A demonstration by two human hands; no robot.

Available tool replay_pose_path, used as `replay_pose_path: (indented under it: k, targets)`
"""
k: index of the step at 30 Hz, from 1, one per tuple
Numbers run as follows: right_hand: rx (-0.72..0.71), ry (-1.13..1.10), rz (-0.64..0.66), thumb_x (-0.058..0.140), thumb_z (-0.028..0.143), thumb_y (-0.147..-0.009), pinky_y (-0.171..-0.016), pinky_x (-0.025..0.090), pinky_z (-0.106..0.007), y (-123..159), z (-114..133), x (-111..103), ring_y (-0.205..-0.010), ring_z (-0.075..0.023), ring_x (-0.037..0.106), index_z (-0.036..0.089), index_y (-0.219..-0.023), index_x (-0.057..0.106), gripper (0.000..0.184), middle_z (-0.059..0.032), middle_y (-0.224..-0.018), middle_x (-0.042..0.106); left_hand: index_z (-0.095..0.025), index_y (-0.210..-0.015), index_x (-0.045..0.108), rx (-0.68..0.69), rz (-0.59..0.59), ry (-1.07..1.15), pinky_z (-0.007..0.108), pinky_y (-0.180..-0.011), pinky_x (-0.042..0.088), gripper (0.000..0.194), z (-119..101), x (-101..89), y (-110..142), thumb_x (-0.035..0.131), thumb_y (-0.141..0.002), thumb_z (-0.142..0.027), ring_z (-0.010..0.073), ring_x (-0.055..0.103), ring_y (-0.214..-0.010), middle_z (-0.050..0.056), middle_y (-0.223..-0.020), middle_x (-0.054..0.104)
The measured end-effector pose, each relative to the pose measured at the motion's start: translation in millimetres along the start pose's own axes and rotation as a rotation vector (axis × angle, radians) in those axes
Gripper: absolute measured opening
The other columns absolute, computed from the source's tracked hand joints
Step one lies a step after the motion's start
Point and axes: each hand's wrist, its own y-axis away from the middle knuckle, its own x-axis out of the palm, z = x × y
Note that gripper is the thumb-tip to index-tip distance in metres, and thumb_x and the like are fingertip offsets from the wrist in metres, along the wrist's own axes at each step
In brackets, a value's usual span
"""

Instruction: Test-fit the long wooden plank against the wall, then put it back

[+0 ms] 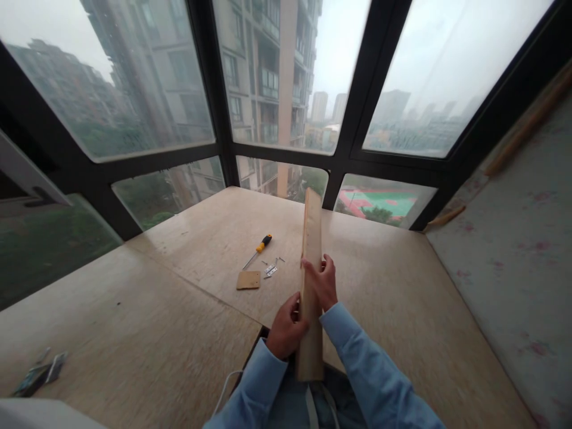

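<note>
A long, narrow wooden board (pixel 314 229) points away from me, its near end over my lap. My left hand (pixel 288 325) grips its left side near the lower end, thumb on top. Farther up, my right hand (pixel 322 280) is closed around the board from the right, with the thumb lying across its face. Small dark marks run along the upper part of the board. Left of it on the wooden surface lie a screwdriver (pixel 263 245) with a yellow and black handle, a metal hinge (pixel 270 270), several small screws (pixel 281 260) and a small square wooden piece (pixel 248 280).
The plywood surface (pixel 379 262) reaches to dark-framed windows (pixel 286 152). A floral-papered wall (pixel 513 250) stands at right. A small packet (pixel 42 374) lies at far left, and a white cable (pixel 223 387) runs beside my left sleeve. A seam crosses the surface.
</note>
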Motion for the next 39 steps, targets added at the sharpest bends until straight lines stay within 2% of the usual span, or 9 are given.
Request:
replay_pose_path:
  k: [6,8,11,15,18,21,26,32,39]
  targets:
    - [0.271,-0.59,0.423,0.049,0.037,-0.091,-0.066,0.048,-0.024,-9,36,27,-0.078,-0.0139,0.058,0.009,-0.095,0.058,0.03,-0.009,-0.096,0.062,0.002,-0.135,0.042,-0.035,-0.136,-0.096,0.036,-0.103,0.039,0.079,-11,-88.9,27,0.057,-0.059,-0.016,0.0253,0.052,-0.117,0.017,-0.132,0.05]
    - [0.378,-0.743,0.489,0.05,0.026,-0.092,-0.07,0.05,-0.027,-15,43,37,-0.073,-0.0128,0.058,0.007,-0.092,0.059,0.021,-0.009,-0.092,0.064,0.001,-0.133,0.047,-0.055,-0.304,-0.238,0.038,-0.11,0.03,0.072,-16,-112.3,32,0.053,-0.062,-0.012,0.025,0.047,-0.123,0.014,-0.133,0.049]
    - [0.447,-0.775,0.522,0.052,0.022,-0.091,-0.071,0.051,-0.029,-17,46,58,-0.068,-0.0133,0.059,0.006,-0.09,0.058,0.018,-0.0092,-0.085,0.064,0.001,-0.136,0.043,-0.11,-0.342,-0.361,0.034,-0.109,0.031,0.067,-20,-133.2,34,0.047,-0.07,-0.007,0.0206,0.048,-0.123,0.013,-0.133,0.05]
    - [0.536,-0.739,0.463,0.05,0.02,-0.092,-0.068,0.051,-0.029,-14,45,92,-0.061,-0.0123,0.056,0.008,-0.086,0.055,0.014,-0.0071,-0.078,0.063,-0.004,-0.135,0.046,-0.158,-0.494,-0.818,0.032,-0.103,0.036,0.053,-17,-132.5,30,0.048,-0.085,-0.02,0.0216,0.048,-0.12,0.014,-0.13,0.051]
    - [0.61,-0.725,0.417,0.049,0.018,-0.092,-0.066,0.051,-0.03,-10,41,115,-0.057,-0.0118,0.054,0.009,-0.084,0.052,0.013,-0.0048,-0.072,0.061,-0.005,-0.143,0.035,-0.194,-0.597,-1.228,0.042,-0.095,0.039,0.081,-8,-123.5,28,0.062,-0.079,-0.048,0.0305,0.046,-0.118,0.019,-0.132,0.046]
    - [0.659,-0.713,0.398,0.049,0.017,-0.092,-0.065,0.051,-0.029,-6,36,132,-0.057,-0.0116,0.054,0.01,-0.083,0.051,0.011,-0.0029,-0.07,0.059,-0.008,-0.148,0.026,-0.211,-0.636,-1.439,0.048,-0.095,0.035,0.102,3,-122.2,25,0.071,-0.068,-0.052,0.0345,0.039,-0.122,0.02,-0.14,0.036]
    - [0.687,-0.685,0.422,0.048,0.015,-0.092,-0.06,0.05,-0.027,-4,29,153,-0.059,-0.0122,0.056,0.01,-0.085,0.05,0.009,-0.0024,-0.07,0.058,-0.008,-0.147,0.028,-0.255,-0.667,-1.441,0.044,-0.093,0.035,0.088,19,-138.9,15,0.065,-0.072,-0.035,0.0302,0.042,-0.118,0.017,-0.136,0.042]
    - [0.668,-0.683,0.524,0.048,0.013,-0.092,-0.063,0.05,-0.026,-8,29,171,-0.061,-0.0116,0.057,0.01,-0.085,0.049,0.008,-0.0025,-0.071,0.059,-0.014,-0.146,0.031,-0.263,-0.811,-1.349,0.041,-0.093,0.033,0.087,25,-161.0,2,0.065,-0.07,-0.037,0.0276,0.043,-0.118,0.011,-0.132,0.048]
    - [0.617,-0.643,0.664,0.049,0.015,-0.091,-0.065,0.051,-0.025,-26,27,161,-0.066,-0.0132,0.062,0.008,-0.088,0.05,0.008,-0.0057,-0.076,0.06,-0.015,-0.148,0.025,-0.328,-0.824,-1.277,0.04,-0.097,0.032,0.097,12,-179.9,-9,0.072,-0.067,-0.042,0.0257,0.041,-0.123,0.009,-0.136,0.046]
